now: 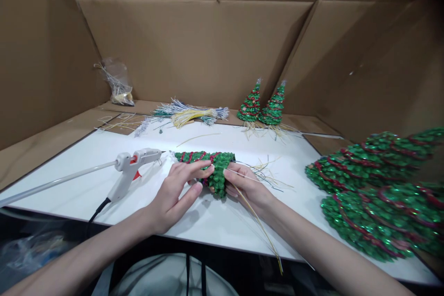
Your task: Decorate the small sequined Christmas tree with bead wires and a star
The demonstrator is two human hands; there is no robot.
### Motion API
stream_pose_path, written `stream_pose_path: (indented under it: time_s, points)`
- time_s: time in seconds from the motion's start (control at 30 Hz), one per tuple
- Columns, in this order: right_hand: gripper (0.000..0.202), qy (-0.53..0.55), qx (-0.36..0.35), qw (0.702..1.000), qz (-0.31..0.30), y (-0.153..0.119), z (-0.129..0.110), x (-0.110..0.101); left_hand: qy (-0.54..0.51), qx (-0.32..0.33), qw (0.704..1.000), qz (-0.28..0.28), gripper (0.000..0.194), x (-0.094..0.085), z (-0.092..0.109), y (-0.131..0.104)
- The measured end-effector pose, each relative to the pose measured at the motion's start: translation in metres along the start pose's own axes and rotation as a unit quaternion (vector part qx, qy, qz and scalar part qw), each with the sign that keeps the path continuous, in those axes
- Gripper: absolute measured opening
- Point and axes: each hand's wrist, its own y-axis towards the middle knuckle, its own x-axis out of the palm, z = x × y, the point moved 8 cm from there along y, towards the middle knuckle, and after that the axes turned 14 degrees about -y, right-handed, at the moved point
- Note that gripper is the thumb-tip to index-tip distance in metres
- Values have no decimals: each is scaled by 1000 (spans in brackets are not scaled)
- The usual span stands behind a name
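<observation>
A small green Christmas tree point(222, 173) with a red garland lies on its side above the white table, its base toward the right. My left hand point(176, 189) rests against its near side, fingers stretched out and thumb apart. At the base, my right hand point(244, 182) is closed with the thumb on the rim, gripping the tree where its wires come out. Thin yellow wires point(258, 218) hang down from under that hand toward the table's front edge. More loose wires point(270, 176) spread out behind it. The fingertips under the base are hidden.
A white glue gun point(130, 169) with a long glue stick stands left. Wire bundles point(194, 113) lie at the back, near two small trees point(274, 106). Larger trees point(374, 217) lie at right. A plastic bag point(120, 85) sits by the cardboard wall point(194, 46).
</observation>
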Motion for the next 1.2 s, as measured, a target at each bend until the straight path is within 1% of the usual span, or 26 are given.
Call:
stream_pose_path:
  time_s: [0.17,0.3,0.43,0.53,0.57,0.6,0.63,0.7,0.77,0.83,0.9,0.97,1.03,1.1,1.17,1.2]
  points:
    - [38,-11,2,1000,-4,0,0,0,2,1,1000,1,40,-1,0,1]
    - [37,-32,-3,999,7,-2,-3,-7,10,2,1000,12,36,-2,4,8]
    - [37,-40,-1,999,-3,-2,-6,-13,43,22,998,29,26,-6,15,28]
    - [42,-23,-6,1000,-9,-1,-10,-17,86,13,996,35,22,-13,15,55]
    - [47,-20,-6,1000,-7,0,-11,-18,115,-7,993,26,24,-14,10,66]
    - [51,-21,-6,1000,-3,0,-12,-20,164,-41,986,-7,26,-11,2,77]
    - [53,-28,-6,1000,4,0,-14,-21,231,-82,969,-44,27,-9,-9,87]
    - [50,-54,-5,998,26,-1,-16,-26,278,-108,952,-73,23,-8,-25,105]
    - [43,-79,-3,995,53,-5,-17,-31,326,-142,929,-98,19,-7,-44,119]
    - [42,-94,-2,993,73,-10,-17,-37,369,-188,901,-127,20,-5,-66,126]
    - [42,-94,4,992,88,-17,-16,-43,397,-230,875,-157,28,-4,-86,130]
    - [43,-91,20,991,92,-25,-14,-48,415,-264,852,-177,31,-5,-102,131]
    - [47,-100,46,992,68,-33,-11,-49,427,-287,838,-182,32,-8,-113,134]
    - [53,-138,74,988,5,-42,-12,-46,430,-303,832,-178,32,-12,-120,137]
    - [61,-211,98,970,-71,-53,-16,-40,421,-311,835,-169,32,-16,-127,140]
    - [61,-268,89,955,-89,-58,-23,-39,411,-311,841,-164,32,-18,-130,140]
